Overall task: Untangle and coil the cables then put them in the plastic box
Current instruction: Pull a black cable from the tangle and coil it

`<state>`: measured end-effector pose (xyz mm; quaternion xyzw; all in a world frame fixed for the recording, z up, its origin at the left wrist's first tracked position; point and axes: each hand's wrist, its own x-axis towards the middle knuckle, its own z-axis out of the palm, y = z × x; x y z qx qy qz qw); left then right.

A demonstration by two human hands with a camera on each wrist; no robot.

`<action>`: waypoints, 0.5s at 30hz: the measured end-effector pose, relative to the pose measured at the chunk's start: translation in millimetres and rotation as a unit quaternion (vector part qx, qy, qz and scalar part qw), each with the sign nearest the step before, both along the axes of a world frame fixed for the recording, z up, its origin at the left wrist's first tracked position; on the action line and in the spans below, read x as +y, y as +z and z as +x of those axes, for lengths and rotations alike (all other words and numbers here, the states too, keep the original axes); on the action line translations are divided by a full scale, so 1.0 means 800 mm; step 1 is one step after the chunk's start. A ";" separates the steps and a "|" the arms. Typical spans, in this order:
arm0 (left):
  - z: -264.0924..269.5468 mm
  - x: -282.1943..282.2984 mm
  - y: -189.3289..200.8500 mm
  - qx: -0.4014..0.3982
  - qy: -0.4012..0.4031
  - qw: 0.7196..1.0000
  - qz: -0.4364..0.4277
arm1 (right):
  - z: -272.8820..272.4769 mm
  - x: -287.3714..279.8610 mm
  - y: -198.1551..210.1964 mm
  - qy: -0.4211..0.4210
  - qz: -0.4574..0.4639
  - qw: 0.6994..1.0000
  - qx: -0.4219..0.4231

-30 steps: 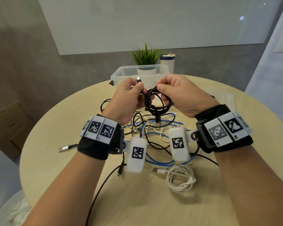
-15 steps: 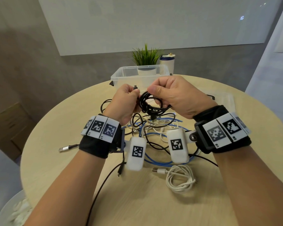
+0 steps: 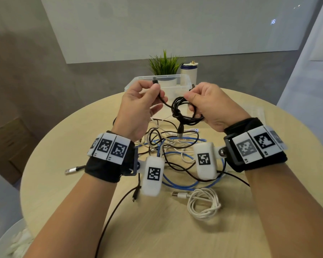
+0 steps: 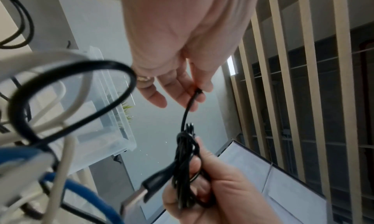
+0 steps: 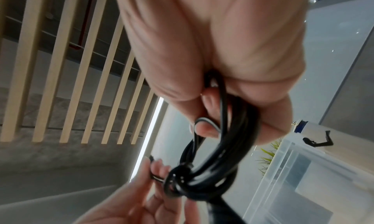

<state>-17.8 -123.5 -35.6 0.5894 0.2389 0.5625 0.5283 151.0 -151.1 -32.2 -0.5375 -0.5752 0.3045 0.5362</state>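
Our hands have drawn apart above the table (image 3: 268,211). Our right hand (image 3: 211,107) grips the coiled black cable (image 3: 183,112); our left hand (image 3: 138,107) now pinches its free end, pulled out leftward.

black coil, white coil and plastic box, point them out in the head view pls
black coil (image 3: 183,112), head view, on the bundled loops held by the right hand (image 3: 211,107)
white coil (image 3: 203,203), head view, on the near loops
plastic box (image 3: 177,86), head view, on the front wall
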 end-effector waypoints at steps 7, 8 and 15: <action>-0.002 -0.007 0.003 0.178 0.025 0.978 0.104 | -0.005 0.004 -0.003 -0.004 0.011 0.999 -0.033; -0.003 -0.006 0.003 0.196 0.029 0.975 0.102 | -0.006 0.003 -0.002 0.006 0.015 0.999 -0.031; -0.002 -0.003 0.000 0.234 0.043 0.970 0.051 | -0.007 -0.008 0.002 0.057 0.047 0.996 -0.049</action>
